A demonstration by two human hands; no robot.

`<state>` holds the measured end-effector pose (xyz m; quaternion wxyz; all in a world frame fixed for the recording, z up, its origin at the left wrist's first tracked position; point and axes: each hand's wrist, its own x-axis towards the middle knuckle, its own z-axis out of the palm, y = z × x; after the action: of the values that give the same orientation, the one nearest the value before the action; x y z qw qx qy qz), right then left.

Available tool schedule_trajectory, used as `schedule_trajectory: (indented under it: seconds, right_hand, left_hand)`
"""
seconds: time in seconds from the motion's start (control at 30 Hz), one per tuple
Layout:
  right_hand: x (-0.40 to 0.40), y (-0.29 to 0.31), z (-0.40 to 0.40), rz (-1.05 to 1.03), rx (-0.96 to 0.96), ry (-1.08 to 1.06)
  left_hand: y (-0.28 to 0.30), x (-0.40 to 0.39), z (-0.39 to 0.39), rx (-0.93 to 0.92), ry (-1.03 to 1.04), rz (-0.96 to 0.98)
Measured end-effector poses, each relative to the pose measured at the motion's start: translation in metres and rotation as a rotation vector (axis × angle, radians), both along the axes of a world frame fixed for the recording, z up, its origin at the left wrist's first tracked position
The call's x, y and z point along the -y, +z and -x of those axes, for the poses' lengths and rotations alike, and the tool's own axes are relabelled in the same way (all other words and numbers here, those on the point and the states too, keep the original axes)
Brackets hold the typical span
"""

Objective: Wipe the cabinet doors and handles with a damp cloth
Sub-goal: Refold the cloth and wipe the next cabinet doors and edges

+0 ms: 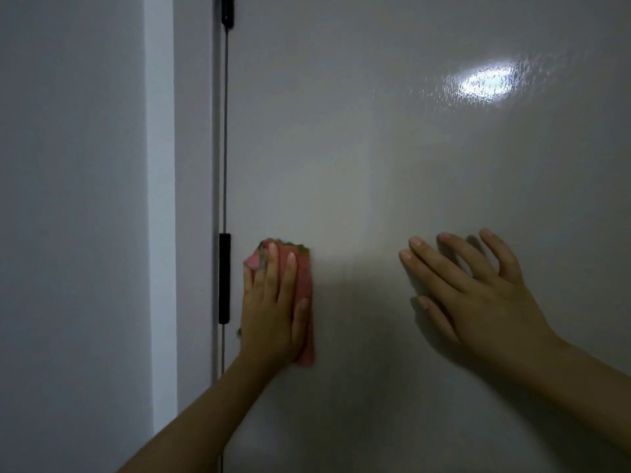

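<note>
1. Head view shows the left hand (269, 308) flat against the cabinet door (375, 148), fingers straight and pointing up, palm pressing a pink cloth (304, 285) onto the glossy surface.
2. That cloth is folded into a tall strip; it sticks out past the fingertips at the top, where a greenish edge shows, along the thumb side of the hand, and below the heel of the palm.
3. Cloth and left hand sit at the door's left edge, just beside a short black handle (224, 278) fixed upright on that edge; the little finger side of the hand is close to the handle, though I cannot tell if they touch.
4. Off to the right, well apart from the cloth, the right hand (478, 291) lies open on the same door, fingers spread and straight, tips angled up and to the left, holding nothing.
5. Both bare forearms reach in from the bottom of the frame.
6. A thin dark gap (223, 148) runs up the door's left edge from the handle to a second black handle (227, 11) at the top of the frame.
7. A bright patch of reflected light (485, 81) sits high on the door's right half.
8. Left of the gap stand a narrow grey panel (194, 165), a pale strip (160, 199), and a plain wall (68, 199).
</note>
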<state>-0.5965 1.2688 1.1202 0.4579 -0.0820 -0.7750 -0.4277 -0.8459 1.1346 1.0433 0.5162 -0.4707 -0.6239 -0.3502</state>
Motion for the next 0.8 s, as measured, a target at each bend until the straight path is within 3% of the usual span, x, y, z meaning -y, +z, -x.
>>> schedule_trajectory:
  seconds: [0.13, 0.23, 0.33, 0.43, 0.53, 0.7, 0.8]
  right_hand:
    - [0.000, -0.001, 0.000, -0.005, -0.014, 0.003]
    - [0.000, -0.004, 0.003, 0.010, -0.031, 0.020]
    - [-0.003, -0.003, 0.003, 0.006, -0.031, 0.025]
    - [-0.005, -0.002, 0.001, -0.007, -0.016, 0.022]
    - [-0.005, -0.001, 0.000, -0.008, -0.004, 0.020]
    - [-0.006, -0.003, 0.002, -0.023, -0.008, 0.001]
    - [-0.008, -0.004, 0.002, -0.019, -0.007, 0.001]
  left_hand:
    - [0.015, 0.005, -0.002, -0.053, 0.019, -0.032]
    - [0.019, -0.003, -0.008, 0.075, -0.101, -0.146]
    - [0.008, -0.012, -0.017, 0.168, -0.069, -0.153]
    - [-0.017, -0.020, -0.027, -0.041, -0.071, 0.016]
    - [-0.006, -0.014, -0.010, -0.196, -0.038, 0.093]
    - [0.028, -0.017, -0.019, 0.160, 0.036, -0.174]
    - [0.013, -0.029, -0.044, -0.032, -0.001, -0.004]
